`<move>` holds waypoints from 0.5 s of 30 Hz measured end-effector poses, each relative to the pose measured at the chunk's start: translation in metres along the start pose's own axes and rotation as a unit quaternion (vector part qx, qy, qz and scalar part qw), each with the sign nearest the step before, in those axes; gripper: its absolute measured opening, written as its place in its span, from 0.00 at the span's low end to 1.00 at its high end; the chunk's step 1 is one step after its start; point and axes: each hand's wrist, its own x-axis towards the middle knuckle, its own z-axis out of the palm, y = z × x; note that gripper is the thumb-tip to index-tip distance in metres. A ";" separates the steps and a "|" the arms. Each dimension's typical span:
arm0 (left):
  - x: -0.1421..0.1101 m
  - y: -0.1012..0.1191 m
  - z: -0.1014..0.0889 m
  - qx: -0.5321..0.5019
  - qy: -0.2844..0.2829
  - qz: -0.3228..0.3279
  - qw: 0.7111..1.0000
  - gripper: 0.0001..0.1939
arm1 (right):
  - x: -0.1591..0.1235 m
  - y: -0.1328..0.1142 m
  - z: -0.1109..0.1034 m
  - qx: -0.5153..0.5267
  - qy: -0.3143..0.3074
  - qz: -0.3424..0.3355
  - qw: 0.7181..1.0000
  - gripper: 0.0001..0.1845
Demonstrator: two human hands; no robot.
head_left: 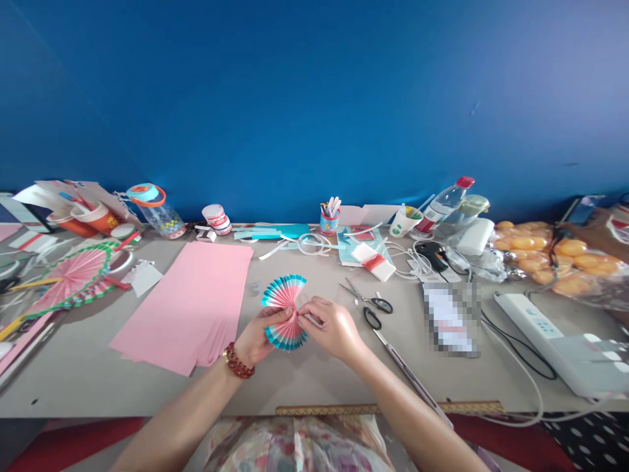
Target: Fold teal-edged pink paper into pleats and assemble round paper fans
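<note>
Both the left hand and right hand pinch the paper fan near its middle, just right of the pink paper stack, its pleats folded and spread into two wings, facing edges seemingly not yet joined.

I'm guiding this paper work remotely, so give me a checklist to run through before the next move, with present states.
1. Left hand holding the pleated paper fan: ok.
2. Right hand at the fan's middle: ok.
3. Fan's middle fastened: cannot tell, fingers cover it.
4. Scissors lying with blades shut: not ok, they look slightly parted.
5. Pink sheets squared up: not ok, the near edges are splayed.
</note>
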 end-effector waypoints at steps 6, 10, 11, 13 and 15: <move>-0.004 0.001 0.000 0.014 -0.006 -0.047 0.999 0.12 | 0.005 0.010 0.003 0.218 -0.003 0.064 0.974 0.05; -0.004 0.000 -0.002 0.006 0.004 -0.050 0.999 0.13 | 0.008 0.011 0.004 0.319 -0.023 0.098 0.942 0.08; -0.004 0.000 -0.002 -0.001 0.006 -0.051 0.999 0.13 | 0.007 0.011 0.004 0.325 -0.027 0.116 0.938 0.08; -0.004 -0.002 -0.002 -0.017 0.011 -0.049 0.999 0.11 | 0.006 0.010 0.006 0.338 -0.037 0.144 0.929 0.09; -0.005 -0.003 -0.002 -0.033 0.017 -0.043 0.998 0.10 | 0.004 0.011 0.008 0.366 -0.051 0.159 0.916 0.10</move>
